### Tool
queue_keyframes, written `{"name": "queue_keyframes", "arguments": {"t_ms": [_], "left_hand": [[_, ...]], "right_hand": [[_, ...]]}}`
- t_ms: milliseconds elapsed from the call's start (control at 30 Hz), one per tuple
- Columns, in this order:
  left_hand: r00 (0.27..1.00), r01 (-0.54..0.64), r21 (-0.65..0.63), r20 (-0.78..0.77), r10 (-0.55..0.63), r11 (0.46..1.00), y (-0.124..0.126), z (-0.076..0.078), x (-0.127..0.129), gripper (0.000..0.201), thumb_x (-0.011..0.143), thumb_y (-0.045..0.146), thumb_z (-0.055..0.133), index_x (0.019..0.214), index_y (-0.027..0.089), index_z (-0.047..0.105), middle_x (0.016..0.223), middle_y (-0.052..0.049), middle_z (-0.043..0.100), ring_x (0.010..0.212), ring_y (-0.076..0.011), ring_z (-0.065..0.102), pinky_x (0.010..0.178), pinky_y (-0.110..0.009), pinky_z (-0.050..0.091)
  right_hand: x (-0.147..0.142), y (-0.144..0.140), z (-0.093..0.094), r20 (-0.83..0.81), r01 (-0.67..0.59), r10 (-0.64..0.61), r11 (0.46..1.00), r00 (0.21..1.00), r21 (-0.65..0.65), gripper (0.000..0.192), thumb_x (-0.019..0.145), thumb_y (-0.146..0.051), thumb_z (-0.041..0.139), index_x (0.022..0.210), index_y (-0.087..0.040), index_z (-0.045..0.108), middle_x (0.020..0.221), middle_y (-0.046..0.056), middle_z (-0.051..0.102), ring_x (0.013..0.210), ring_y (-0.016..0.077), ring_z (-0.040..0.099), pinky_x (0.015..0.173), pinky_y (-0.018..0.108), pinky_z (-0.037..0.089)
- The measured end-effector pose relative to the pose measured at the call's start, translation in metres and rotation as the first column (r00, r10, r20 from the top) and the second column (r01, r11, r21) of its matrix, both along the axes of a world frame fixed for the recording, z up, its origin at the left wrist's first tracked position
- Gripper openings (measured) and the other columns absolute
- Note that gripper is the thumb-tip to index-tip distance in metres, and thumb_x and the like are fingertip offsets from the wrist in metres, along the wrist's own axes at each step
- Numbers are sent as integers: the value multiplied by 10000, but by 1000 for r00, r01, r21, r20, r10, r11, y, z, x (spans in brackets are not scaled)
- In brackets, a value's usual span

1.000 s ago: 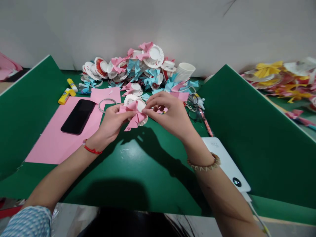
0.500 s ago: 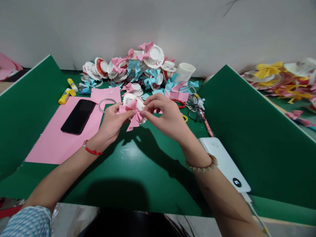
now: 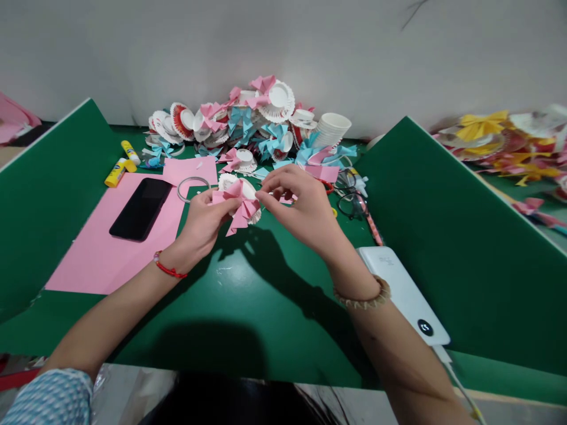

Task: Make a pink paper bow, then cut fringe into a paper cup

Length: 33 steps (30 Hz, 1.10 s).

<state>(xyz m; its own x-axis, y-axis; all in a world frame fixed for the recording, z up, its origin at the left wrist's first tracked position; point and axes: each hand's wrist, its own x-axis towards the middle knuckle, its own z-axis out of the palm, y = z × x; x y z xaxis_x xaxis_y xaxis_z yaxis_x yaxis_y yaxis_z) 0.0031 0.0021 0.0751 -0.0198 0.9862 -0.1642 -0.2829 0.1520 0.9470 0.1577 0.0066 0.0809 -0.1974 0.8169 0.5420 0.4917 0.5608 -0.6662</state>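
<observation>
Left hand (image 3: 204, 215) grip — pink paper bow (image 3: 239, 203), right hand (image 3: 301, 203)

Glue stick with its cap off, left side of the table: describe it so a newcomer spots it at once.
Start at the big pink paper sheet on the green table, with the black phone lying on it. Just past the sheet's far left corner lie two yellow glue sticks; the nearer one is the open glue stick. Unlike the capped glue stick behind it, its yellow cap lies loose beside its end.
</observation>
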Motion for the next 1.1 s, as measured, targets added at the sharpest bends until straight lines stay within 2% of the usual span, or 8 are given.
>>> {"name": "queue_keyframes", "arguments": {"t_ms": [200,367,500,600,667,867,1000,1100], "left_hand": [[999,3,25,33,-4,1000,-1,1,-2,199,574,99,718,591,131,522,542,55,518,511,-36,467,505,-179,352],[996,-33,82,-80,40,996,-3,0,0,244,569,147,738,582,144,495,536,66,475,512,-41,429,500,-194,321],[976,-53,165,-199,86,985,-4,-1,1,222,587,173,733,611,152,513,592,58,479,556,-57,440,522,-209,326],[971,-59,218,-215,107,974,-2,-1,0,219,595,165,722,605,152,503,620,54,470,595,-67,465,540,-210,347],[982,-50,205,-170,86,977,-2,0,-1,211,597,160,721,625,151,513,612,59,473,573,-59,457,525,-205,339],[999,-15,100,-30,18,995,1,1,-3,255,573,156,760,602,147,506,543,63,505,506,-43,459,508,-196,354],[999,15,16,34,-16,1000,1,3,-2,218,569,138,746,581,146,529,536,48,514,499,-54,473,507,-207,377],[997,66,0,-37,-66,998,-3,12,-3,169,601,178,736,571,151,572,583,3,571,558,-103,543,538,-240,429]], "right_hand": [[1,0,-2,10,-87,90,981,996,-176,90,754,-180,699,697,-183,630,816,30,625,685,129,542,590,265,454],[-3,0,-7,-87,-94,73,959,994,-269,154,760,-205,695,643,-167,602,784,31,617,609,104,528,563,263,450],[-4,-1,-6,-91,-84,63,967,994,-239,158,745,-149,684,610,-167,604,748,30,617,646,125,565,567,267,460],[-3,-1,-5,-107,-89,71,981,992,-173,188,759,-157,689,589,-174,609,729,34,629,719,155,595,614,291,485],[-3,0,-5,-154,-123,96,978,983,-171,184,774,-219,704,612,-174,629,748,42,635,745,164,607,635,304,503],[-2,0,-5,-272,-224,148,935,951,-276,284,727,-411,759,651,-159,651,793,57,625,713,152,619,632,312,553],[1,1,-4,-306,-271,178,916,935,-297,271,672,-401,800,677,-160,674,870,58,627,705,142,622,649,323,574],[5,2,-3,-283,-330,252,903,925,-274,185,644,-298,819,746,-184,714,1001,58,626,725,136,617,618,311,564]]}}
